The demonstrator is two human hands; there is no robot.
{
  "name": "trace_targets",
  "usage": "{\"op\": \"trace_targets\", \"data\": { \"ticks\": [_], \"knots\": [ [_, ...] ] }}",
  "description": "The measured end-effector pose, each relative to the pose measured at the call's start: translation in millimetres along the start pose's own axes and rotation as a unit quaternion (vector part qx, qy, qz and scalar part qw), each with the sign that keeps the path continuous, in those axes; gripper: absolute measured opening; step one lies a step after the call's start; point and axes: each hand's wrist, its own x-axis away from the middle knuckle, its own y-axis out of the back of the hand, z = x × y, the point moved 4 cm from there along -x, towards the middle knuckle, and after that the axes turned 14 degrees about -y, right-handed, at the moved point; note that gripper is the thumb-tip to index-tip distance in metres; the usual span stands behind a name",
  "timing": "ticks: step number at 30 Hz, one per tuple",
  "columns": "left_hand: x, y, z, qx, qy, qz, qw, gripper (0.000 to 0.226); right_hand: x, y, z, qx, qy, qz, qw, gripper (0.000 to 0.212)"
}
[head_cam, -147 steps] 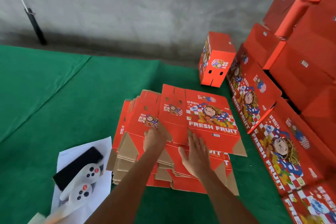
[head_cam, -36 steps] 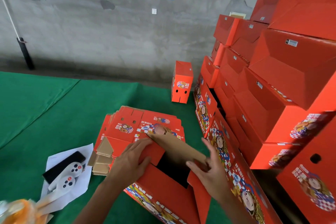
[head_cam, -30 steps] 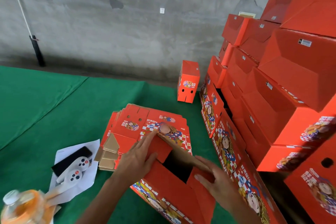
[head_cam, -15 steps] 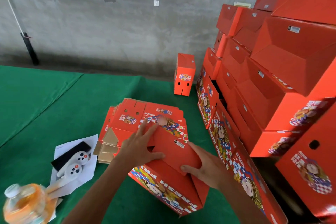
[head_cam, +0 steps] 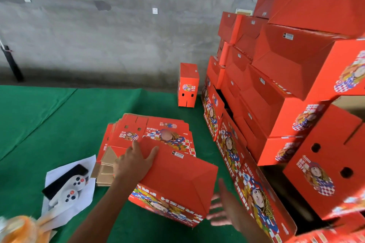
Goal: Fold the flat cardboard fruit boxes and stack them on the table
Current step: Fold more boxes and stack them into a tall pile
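A folded red fruit box (head_cam: 177,179) sits in front of me on the green table (head_cam: 49,128), its flaps closed on top. My left hand (head_cam: 132,162) lies flat on the box's far left corner, fingers spread. Beside the box's right end my right hand (head_cam: 223,211) hovers with fingers straight, slightly blurred; I cannot tell whether it touches the box. Behind the box lies a pile of flat red boxes (head_cam: 146,134). A tall stack of folded red boxes (head_cam: 286,89) fills the right side.
One folded box (head_cam: 187,85) stands on end near the grey wall. At left, two white controllers (head_cam: 69,189) and a black device lie on white paper (head_cam: 59,201). An orange bottle (head_cam: 21,229) is at the bottom left corner.
I took a flat box from the pile, opened it and pressed its flaps shut. My right hand has come off the top flap and moved to the box's right end.
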Motion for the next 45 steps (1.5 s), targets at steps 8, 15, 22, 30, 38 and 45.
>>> {"op": "trace_targets", "data": {
  "ticks": [8,15,22,30,38,45],
  "knots": [
    [2,58,-10,0.013,-0.001,-0.136,0.991,0.071,26,-11,39,-0.047,0.092,0.005,0.995,0.045],
    [6,117,1,0.120,-0.030,-0.313,0.942,0.062,36,-18,104,-0.153,0.143,0.082,0.974,0.075],
    [3,84,37,0.273,-0.072,-0.341,0.897,0.059,43,-35,127,-0.234,0.179,0.099,0.950,0.068],
    [-16,10,55,0.485,-0.016,-0.157,0.860,0.040,59,-24,123,-0.123,0.347,0.075,0.927,0.081],
    [-16,-84,-17,0.632,0.085,-0.003,0.770,0.042,93,34,80,0.070,0.515,-0.142,0.842,0.079],
    [3,-123,-150,0.622,-0.006,0.104,0.776,0.054,70,37,17,0.306,0.469,-0.364,0.744,0.069]
  ]
}}
